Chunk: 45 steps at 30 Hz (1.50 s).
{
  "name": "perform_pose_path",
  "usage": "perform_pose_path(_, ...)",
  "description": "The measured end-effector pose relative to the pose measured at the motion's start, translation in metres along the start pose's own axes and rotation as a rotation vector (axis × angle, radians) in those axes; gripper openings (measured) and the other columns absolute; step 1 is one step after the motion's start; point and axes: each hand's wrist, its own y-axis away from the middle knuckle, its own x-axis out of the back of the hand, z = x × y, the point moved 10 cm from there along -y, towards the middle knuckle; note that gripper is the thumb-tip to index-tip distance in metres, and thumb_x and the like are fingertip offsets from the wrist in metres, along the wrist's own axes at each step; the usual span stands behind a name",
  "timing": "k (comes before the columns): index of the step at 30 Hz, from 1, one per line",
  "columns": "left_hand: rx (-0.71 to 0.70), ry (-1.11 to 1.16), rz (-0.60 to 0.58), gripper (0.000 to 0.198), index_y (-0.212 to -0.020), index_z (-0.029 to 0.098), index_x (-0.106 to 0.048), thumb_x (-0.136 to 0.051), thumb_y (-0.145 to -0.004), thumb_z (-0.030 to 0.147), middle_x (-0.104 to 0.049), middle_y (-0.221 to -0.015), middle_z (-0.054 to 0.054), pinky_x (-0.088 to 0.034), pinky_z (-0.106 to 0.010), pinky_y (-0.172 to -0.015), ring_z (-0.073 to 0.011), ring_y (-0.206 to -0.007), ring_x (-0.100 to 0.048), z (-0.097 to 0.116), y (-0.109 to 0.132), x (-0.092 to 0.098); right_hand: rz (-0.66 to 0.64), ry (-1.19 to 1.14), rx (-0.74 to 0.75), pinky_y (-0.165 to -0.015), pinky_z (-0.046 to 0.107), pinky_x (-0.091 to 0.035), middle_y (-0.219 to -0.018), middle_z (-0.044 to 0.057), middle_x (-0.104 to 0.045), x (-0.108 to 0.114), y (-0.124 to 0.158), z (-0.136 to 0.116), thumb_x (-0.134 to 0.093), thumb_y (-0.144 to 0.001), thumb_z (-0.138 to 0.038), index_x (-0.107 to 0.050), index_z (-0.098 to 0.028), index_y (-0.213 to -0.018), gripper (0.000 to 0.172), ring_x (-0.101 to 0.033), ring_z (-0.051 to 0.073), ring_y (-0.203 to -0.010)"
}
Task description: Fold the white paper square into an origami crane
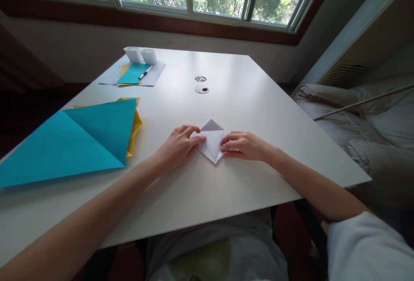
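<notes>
A small folded white paper (pixel 212 143), diamond-shaped with a raised top flap, lies on the white table (pixel 246 99) in front of me. My left hand (pixel 179 145) rests on its left edge, fingers curled and fingertips pressing the paper down. My right hand (pixel 243 145) presses on its right corner with fingers held together. Both hands keep the paper flat against the table.
A large blue sheet (pixel 74 143) lies over a yellow sheet (pixel 135 127) at the left. Farther back are more paper sheets (pixel 136 74) with a pen (pixel 145 72) and two white boxes (pixel 141 55). Two round cable ports (pixel 201 89) sit mid-table. A cushioned seat (pixel 355 121) stands on the right.
</notes>
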Motion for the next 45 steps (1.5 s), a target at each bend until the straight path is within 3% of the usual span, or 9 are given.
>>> perform_pose_path(6, -0.163, 0.164, -0.125, 0.031, -0.112, 0.023, -0.058, -0.042, -0.086, 0.023, -0.056, -0.111, -0.01, -0.041, -0.033, -0.088, -0.0214, -0.101, -0.051, 0.024, 0.001, -0.007, -0.007, 0.066, -0.018, -0.077, 0.03, -0.045, -0.097, 0.006, -0.067, 0.001, -0.002, -0.002, -0.045, -0.087, -0.041, -0.066, -0.021, -0.091, 0.029, -0.061, 0.018, -0.087)
perform_pose_path(12, -0.165, 0.188, -0.082, 0.026, -0.107, 0.021, -0.061, -0.049, -0.084, 0.026, -0.058, -0.107, -0.01, -0.044, -0.034, -0.086, -0.0213, -0.099, -0.053, 0.025, -0.001, -0.003, 0.036, 0.173, 0.034, -0.074, 0.026, -0.044, -0.093, 0.004, -0.068, 0.004, -0.003, -0.008, -0.044, -0.089, -0.038, -0.066, -0.02, -0.088, 0.028, -0.063, 0.015, -0.082)
perform_pose_path(27, -0.185, 0.163, -0.075, 0.025, -0.106, 0.019, -0.06, -0.046, -0.087, 0.024, -0.059, -0.105, -0.009, -0.045, -0.032, -0.084, -0.0192, -0.097, -0.054, 0.027, -0.001, -0.002, 0.125, 0.315, 0.072, -0.066, 0.024, -0.042, -0.077, 0.003, -0.069, 0.006, -0.001, -0.014, -0.045, -0.088, -0.042, -0.067, -0.02, -0.084, 0.031, -0.063, 0.013, -0.071)
perform_pose_path(37, -0.214, 0.143, -0.041, 0.023, -0.103, 0.022, -0.061, -0.044, -0.088, 0.021, -0.06, -0.103, -0.007, -0.045, -0.031, -0.084, -0.0175, -0.096, -0.054, 0.024, 0.001, -0.004, 0.145, 0.295, 0.188, -0.07, 0.025, -0.043, -0.091, 0.003, -0.068, 0.003, -0.001, -0.028, -0.045, -0.09, -0.033, -0.062, -0.02, -0.102, 0.025, -0.06, 0.014, -0.081)
perform_pose_path(45, -0.211, 0.125, -0.047, 0.023, -0.105, 0.021, -0.06, -0.044, -0.088, 0.02, -0.059, -0.104, -0.007, -0.046, -0.031, -0.084, -0.0175, -0.095, -0.055, 0.025, 0.002, -0.004, 0.134, 0.331, 0.199, -0.067, 0.024, -0.043, -0.083, 0.001, -0.068, -0.001, -0.002, -0.032, -0.042, -0.091, -0.025, -0.063, -0.02, -0.09, 0.022, -0.059, 0.013, -0.079)
